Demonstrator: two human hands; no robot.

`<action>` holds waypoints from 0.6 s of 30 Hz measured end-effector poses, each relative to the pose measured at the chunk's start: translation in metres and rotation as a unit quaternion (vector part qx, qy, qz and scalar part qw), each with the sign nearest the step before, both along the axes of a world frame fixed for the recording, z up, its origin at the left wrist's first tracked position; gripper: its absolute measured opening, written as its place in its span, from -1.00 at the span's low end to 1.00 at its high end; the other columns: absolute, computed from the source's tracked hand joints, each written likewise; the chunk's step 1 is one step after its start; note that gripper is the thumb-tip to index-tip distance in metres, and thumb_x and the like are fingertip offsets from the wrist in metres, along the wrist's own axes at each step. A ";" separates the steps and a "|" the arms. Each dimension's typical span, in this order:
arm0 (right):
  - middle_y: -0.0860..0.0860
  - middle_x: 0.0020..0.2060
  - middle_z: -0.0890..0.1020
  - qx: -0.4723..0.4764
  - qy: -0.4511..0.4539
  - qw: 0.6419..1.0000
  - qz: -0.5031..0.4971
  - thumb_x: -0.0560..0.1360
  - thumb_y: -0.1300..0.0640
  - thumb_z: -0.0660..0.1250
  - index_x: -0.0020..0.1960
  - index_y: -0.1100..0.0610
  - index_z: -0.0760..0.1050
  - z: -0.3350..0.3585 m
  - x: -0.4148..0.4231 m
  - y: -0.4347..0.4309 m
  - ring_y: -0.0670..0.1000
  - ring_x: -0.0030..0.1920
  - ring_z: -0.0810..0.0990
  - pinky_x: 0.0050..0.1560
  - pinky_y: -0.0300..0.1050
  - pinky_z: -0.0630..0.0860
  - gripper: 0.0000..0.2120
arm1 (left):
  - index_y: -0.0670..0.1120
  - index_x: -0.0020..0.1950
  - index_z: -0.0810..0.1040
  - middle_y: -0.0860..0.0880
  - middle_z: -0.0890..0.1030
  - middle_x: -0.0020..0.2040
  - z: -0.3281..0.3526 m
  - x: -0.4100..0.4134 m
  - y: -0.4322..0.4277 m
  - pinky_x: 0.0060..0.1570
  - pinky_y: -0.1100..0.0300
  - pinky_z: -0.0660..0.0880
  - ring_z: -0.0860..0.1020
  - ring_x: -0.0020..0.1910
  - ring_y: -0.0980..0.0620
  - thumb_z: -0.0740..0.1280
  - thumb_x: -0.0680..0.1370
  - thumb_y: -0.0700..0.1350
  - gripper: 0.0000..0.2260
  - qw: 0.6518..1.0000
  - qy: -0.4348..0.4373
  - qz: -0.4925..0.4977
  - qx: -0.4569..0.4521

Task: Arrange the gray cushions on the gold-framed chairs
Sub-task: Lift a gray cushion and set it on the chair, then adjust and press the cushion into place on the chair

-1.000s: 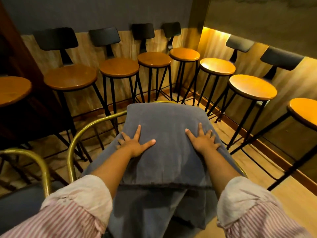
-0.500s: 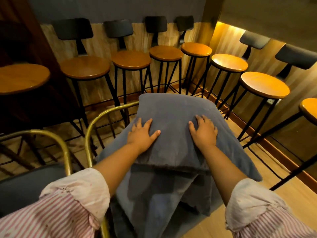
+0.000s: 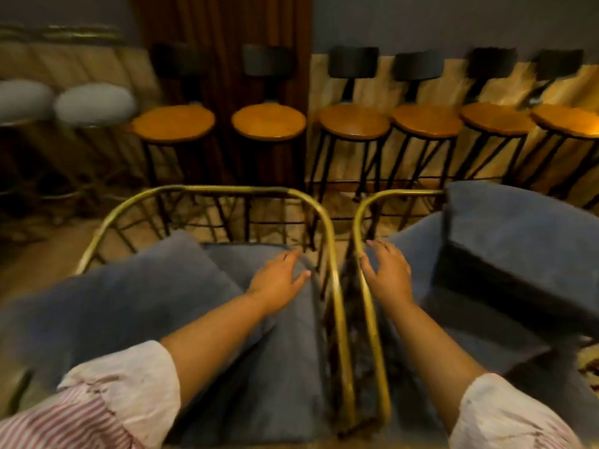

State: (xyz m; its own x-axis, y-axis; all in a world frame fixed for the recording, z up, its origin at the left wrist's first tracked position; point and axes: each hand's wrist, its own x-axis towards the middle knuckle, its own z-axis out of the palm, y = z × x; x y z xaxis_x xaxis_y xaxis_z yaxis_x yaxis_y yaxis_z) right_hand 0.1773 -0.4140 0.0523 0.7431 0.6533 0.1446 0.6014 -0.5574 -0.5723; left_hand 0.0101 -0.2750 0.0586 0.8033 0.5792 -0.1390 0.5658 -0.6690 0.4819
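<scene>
Two gold-framed chairs side by side: left chair [image 3: 207, 189], right chair [image 3: 366, 222]. Left hand [image 3: 278, 280] lies flat and empty, fingers spread, on the left chair's gray seat cushion [image 3: 285, 351] near its right edge. Right hand [image 3: 389, 273] hangs loose and empty at the right chair's left edge; loose gray cushions lean on the left chair [image 3: 129, 296] and the right chair [image 3: 518, 241].

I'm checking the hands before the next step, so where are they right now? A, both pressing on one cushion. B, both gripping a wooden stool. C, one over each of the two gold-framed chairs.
C: the left hand lies open over the left chair's gray seat, the right hand over the right gold-framed chair, with neither holding anything.
</scene>
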 end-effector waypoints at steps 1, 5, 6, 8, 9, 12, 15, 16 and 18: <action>0.19 0.27 0.54 -0.004 0.005 1.000 0.019 0.52 -0.05 0.19 0.27 0.22 0.50 -0.004 -0.023 0.018 0.22 0.33 0.45 0.30 0.13 0.37 -0.54 | -0.07 0.53 0.17 -0.10 0.30 0.51 -0.002 -0.034 0.013 0.40 -0.04 0.30 0.31 0.46 -0.16 0.14 0.60 0.11 -0.46 1.000 0.006 0.028 0.000; 0.21 0.27 0.52 -0.022 0.060 0.993 0.103 0.52 -0.07 0.18 0.30 0.23 0.47 -0.027 -0.102 0.083 0.22 0.31 0.44 0.31 0.10 0.37 -0.51 | -0.08 0.53 0.17 -0.09 0.26 0.52 -0.011 -0.152 0.060 0.42 -0.03 0.28 0.27 0.48 -0.14 0.16 0.60 0.12 -0.45 0.990 0.010 0.141 -0.022; 0.21 0.28 0.52 -0.024 0.073 0.989 0.123 0.53 -0.09 0.17 0.31 0.23 0.46 -0.033 -0.119 0.098 0.21 0.33 0.44 0.33 0.09 0.36 -0.50 | -0.09 0.53 0.18 -0.10 0.26 0.53 -0.014 -0.176 0.071 0.42 -0.04 0.28 0.27 0.48 -0.14 0.16 0.59 0.14 -0.43 0.985 0.013 0.170 -0.025; 0.19 0.32 0.49 -0.042 0.098 0.983 0.152 0.57 -0.02 0.21 0.34 0.21 0.43 -0.041 -0.150 0.125 0.19 0.36 0.41 0.36 0.09 0.34 -0.57 | -0.12 0.52 0.19 -0.12 0.27 0.52 -0.022 -0.219 0.091 0.43 -0.06 0.27 0.28 0.48 -0.16 0.18 0.57 0.14 -0.41 0.973 0.014 0.228 -0.038; 0.18 0.34 0.47 -0.050 0.112 0.979 0.162 0.58 0.00 0.21 0.36 0.20 0.41 -0.047 -0.161 0.136 0.18 0.37 0.39 0.36 0.09 0.33 -0.58 | -0.12 0.52 0.19 -0.13 0.27 0.52 -0.026 -0.235 0.098 0.43 -0.07 0.27 0.28 0.48 -0.17 0.19 0.57 0.14 -0.40 0.966 0.010 0.254 -0.050; 0.18 0.39 0.41 -0.083 0.169 0.962 0.200 0.60 0.00 0.20 0.42 0.19 0.35 -0.063 -0.192 0.175 0.17 0.39 0.36 0.36 0.05 0.31 -0.55 | -0.16 0.52 0.20 -0.17 0.29 0.50 -0.044 -0.280 0.113 0.45 -0.03 0.22 0.26 0.48 -0.17 0.24 0.57 0.09 -0.41 0.940 -0.023 0.334 -0.072; 0.21 0.42 0.37 -0.114 0.253 0.940 0.199 0.59 0.01 0.21 0.44 0.22 0.30 -0.085 -0.207 0.211 0.20 0.40 0.36 0.35 -0.01 0.30 -0.51 | -0.12 0.54 0.13 -0.18 0.20 0.54 -0.074 -0.311 0.113 0.49 -0.04 0.13 0.17 0.53 -0.17 0.26 0.57 0.06 -0.38 0.901 -0.049 0.419 -0.102; 0.22 0.43 0.36 -0.121 0.282 0.932 0.191 0.59 0.01 0.22 0.44 0.24 0.29 -0.095 -0.210 0.224 0.21 0.40 0.35 0.35 -0.02 0.30 -0.50 | -0.06 0.56 0.09 -0.19 0.16 0.55 -0.088 -0.319 0.112 0.49 -0.05 0.13 0.15 0.53 -0.18 0.26 0.56 0.07 -0.37 0.884 -0.050 0.451 -0.111; 0.22 0.44 0.35 -0.130 0.338 0.917 0.169 0.57 -0.01 0.24 0.45 0.26 0.26 -0.121 -0.213 0.249 0.21 0.41 0.35 0.36 -0.01 0.29 -0.45 | 0.04 0.56 0.05 -0.22 0.11 0.56 -0.116 -0.331 0.108 0.47 -0.07 0.17 0.15 0.52 -0.24 0.29 0.54 0.09 -0.33 0.844 -0.065 0.518 -0.121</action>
